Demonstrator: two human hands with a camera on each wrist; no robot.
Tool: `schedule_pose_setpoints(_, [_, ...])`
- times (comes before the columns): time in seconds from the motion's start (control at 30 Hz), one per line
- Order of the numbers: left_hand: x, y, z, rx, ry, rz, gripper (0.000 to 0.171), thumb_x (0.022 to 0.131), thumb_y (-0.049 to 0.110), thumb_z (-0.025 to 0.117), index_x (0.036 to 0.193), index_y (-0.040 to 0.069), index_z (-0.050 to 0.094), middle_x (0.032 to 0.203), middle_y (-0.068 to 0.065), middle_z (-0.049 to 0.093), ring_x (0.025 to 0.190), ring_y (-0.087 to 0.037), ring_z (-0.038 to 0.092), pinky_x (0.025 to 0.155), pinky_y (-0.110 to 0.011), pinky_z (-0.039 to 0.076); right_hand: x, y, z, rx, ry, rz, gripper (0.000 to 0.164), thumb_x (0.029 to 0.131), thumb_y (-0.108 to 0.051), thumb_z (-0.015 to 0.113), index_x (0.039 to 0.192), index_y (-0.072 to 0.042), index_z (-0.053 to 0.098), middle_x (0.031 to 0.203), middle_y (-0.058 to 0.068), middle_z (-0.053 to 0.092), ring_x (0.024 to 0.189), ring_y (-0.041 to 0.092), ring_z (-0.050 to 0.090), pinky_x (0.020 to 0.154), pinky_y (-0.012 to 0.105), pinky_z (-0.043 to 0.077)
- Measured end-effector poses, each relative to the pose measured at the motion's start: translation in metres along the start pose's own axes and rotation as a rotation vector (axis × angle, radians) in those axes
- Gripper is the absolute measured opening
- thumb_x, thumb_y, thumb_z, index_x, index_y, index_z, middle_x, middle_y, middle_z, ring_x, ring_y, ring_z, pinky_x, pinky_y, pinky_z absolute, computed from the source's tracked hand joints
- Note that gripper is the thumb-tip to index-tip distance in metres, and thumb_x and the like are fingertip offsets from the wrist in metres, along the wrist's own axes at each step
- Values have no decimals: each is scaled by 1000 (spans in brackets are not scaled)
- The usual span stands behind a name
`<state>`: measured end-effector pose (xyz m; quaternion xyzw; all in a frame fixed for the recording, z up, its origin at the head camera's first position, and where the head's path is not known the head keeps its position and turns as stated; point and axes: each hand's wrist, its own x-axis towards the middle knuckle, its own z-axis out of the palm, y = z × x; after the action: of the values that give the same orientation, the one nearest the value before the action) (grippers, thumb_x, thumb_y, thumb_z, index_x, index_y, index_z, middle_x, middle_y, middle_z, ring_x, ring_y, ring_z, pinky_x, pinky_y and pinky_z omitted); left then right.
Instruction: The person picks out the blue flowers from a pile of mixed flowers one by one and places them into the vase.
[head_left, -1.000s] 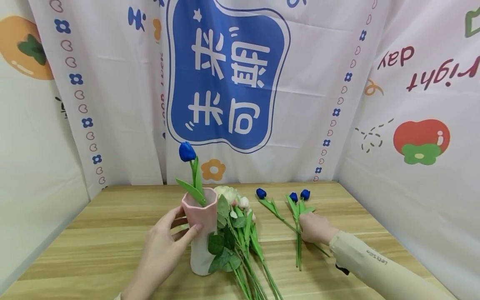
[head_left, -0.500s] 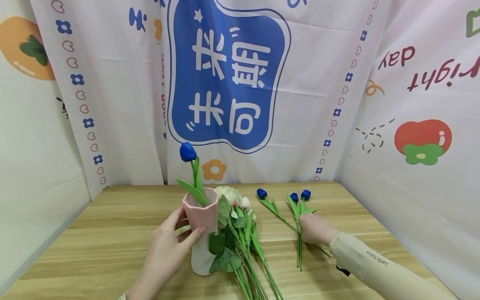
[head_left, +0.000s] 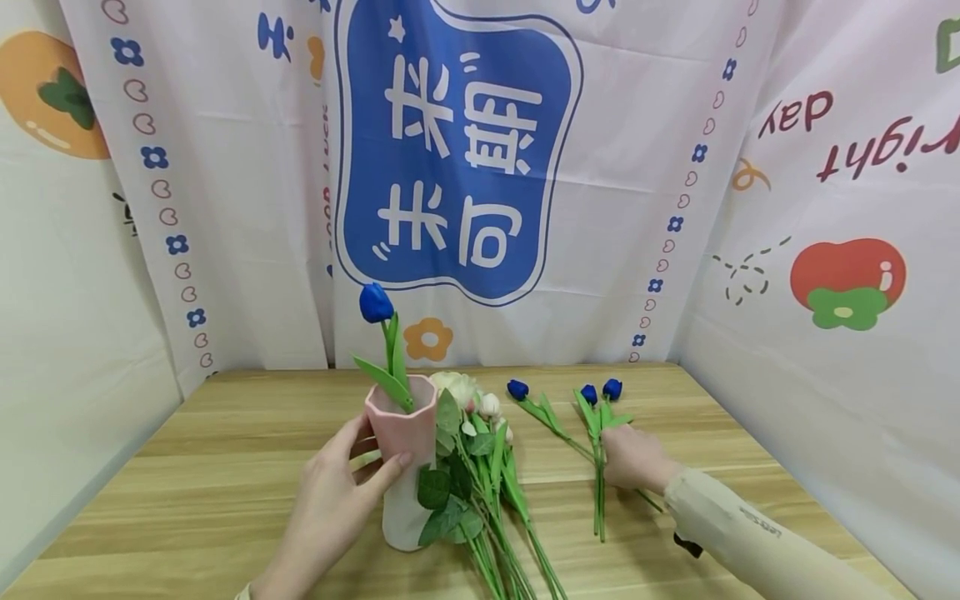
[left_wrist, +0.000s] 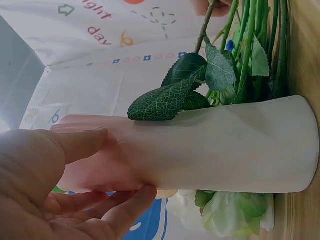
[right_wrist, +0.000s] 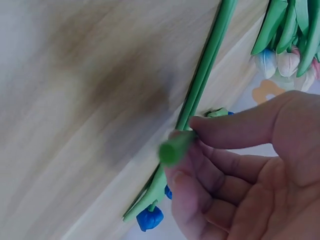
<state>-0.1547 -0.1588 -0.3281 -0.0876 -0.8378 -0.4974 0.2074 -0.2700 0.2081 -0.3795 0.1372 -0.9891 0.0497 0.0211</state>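
Observation:
My left hand holds a tall vase, pink at the top and white below, upright with thumb and fingers about its upper part. A blue tulip with green leaves stands in it. On the right, my right hand pinches the stem of another blue tulip between thumb and fingers, its cut end toward the right wrist camera. Two more blue tulips lie beside that hand, their stems on the table. The left wrist view shows the thumb against the vase.
Just right of the vase lies a bunch of flowers with white and pale pink heads, dark leaves and long stems. Printed cloth hangs behind and at both sides of the wooden table.
The blue tulip in my right hand has shifted slightly left at its head, and the hand has moved a little to the right. My left hand and the vase look nearly still.

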Motion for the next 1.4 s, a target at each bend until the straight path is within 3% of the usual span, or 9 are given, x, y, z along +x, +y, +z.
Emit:
schedule_pose_setpoints(0.13, [0, 1, 0, 2, -1, -5, 58, 75, 24, 73, 125, 12, 46, 117, -1, 52, 98, -16, 55, 71, -20, 53, -3, 1, -1, 24, 41, 19, 22, 65, -3, 62, 56, -13, 44, 51, -1, 39, 42, 11, 38, 34, 22, 30])
schedule_pose_setpoints(0.53, [-2, 0, -1, 5, -4, 0, 59, 76, 24, 73, 126, 12, 45, 118, -2, 52, 98, -17, 55, 71, -21, 53, -16, -11, -9, 92, 93, 56, 27, 67, 5, 48, 50, -13, 39, 46, -4, 28, 40, 9, 26, 32, 19, 17])
schedule_pose_setpoints(0.8, [-2, -1, -1, -1, -2, 3, 59, 75, 23, 73, 126, 11, 45, 117, -2, 52, 98, -17, 55, 71, -20, 52, -25, -18, -14, 207, 160, 88, 32, 69, 7, 45, 47, -14, 34, 44, -6, 21, 39, 7, 18, 35, 17, 10])
schedule_pose_setpoints(0.93, [-1, -1, -2, 5, -2, 2, 60, 75, 23, 73, 126, 10, 45, 117, -2, 52, 98, -17, 55, 71, -20, 52, -30, -24, -19, 276, 220, 96, 27, 76, 3, 54, 54, -12, 46, 48, -6, 35, 41, 9, 30, 33, 18, 22])
schedule_pose_setpoints(1.07, [-1, -1, -2, 7, -3, 3, 60, 76, 24, 73, 127, 10, 45, 118, -2, 52, 98, -17, 55, 71, -20, 52, -35, -30, -22, 330, 279, 101, 12, 79, -5, 63, 69, -8, 57, 59, -3, 50, 48, 13, 44, 38, 25, 38])
schedule_pose_setpoints(1.4, [-2, -1, -1, 10, 1, 0, 58, 76, 24, 73, 126, 10, 46, 118, -3, 52, 99, -18, 55, 73, -21, 52, -45, -45, -25, 433, 398, 94, 6, 81, -7, 64, 76, -6, 62, 61, -2, 52, 50, 11, 46, 43, 24, 42])
